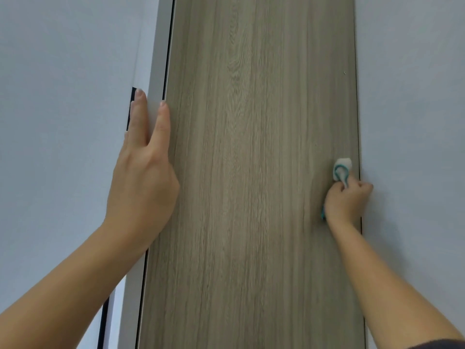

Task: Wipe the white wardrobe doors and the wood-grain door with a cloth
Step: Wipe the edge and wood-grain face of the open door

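The cloth [341, 171], white with a teal edge, is pressed against the wood door [251, 172] close to its right edge, a little below mid-height in view. It is bunched in the right hand [348, 202], whose fingers are curled round it in a fist; a teal scrap shows below the wrist side of the fist. The bunching is judged to give a firm pad for rubbing along the edge strip. The seam [359, 147] between wood door and the right white panel [415, 122] runs just beside the cloth. The left hand [143, 177] is laid flat and holds nothing, fingers straight and pointing up, across the door's left edge and the pale frame [157, 71]; it is judged to be steadying the door against the wiping pressure. A dark gap [129, 114] is seen beside the fingertips. The left white panel [63, 122] lies beyond. A small pale speck [344, 72] sits higher on the wood near the right edge. Wiping of the wood door is judged to be under way; whether the white doors are done cannot be told.
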A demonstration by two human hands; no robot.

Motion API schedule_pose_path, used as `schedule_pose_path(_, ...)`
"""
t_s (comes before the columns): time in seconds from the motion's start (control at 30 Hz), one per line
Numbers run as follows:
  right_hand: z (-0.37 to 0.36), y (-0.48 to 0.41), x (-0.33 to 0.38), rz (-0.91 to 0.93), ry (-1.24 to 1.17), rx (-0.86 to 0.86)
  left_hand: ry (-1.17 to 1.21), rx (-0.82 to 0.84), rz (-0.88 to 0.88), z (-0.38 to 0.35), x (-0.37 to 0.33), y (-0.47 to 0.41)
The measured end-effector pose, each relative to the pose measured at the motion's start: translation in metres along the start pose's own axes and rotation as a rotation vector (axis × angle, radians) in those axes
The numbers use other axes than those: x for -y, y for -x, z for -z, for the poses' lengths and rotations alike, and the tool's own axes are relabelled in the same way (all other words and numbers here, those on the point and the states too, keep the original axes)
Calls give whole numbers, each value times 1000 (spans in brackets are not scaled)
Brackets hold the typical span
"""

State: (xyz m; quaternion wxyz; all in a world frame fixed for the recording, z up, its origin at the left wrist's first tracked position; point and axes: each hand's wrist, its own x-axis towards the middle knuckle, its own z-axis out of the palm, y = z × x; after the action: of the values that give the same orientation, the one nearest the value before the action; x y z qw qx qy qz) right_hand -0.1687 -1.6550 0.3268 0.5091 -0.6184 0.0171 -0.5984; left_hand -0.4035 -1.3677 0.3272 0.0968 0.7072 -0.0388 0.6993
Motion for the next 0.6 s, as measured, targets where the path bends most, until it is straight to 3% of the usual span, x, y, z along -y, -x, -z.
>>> schedule_pose_path(0.2,9,111,66,346,-303,34,90,24,-7,2,3,0)
schedule_pose_path(0.37,28,195,107,606,-354,193,260,25,9,6,6,0)
schedule_pose_path(0.5,39,210,96,845,-340,278,316,7,81,9,5,35)
schedule_pose_path(0.6,36,179,65,786,-285,198,264,49,63,8,6,67)
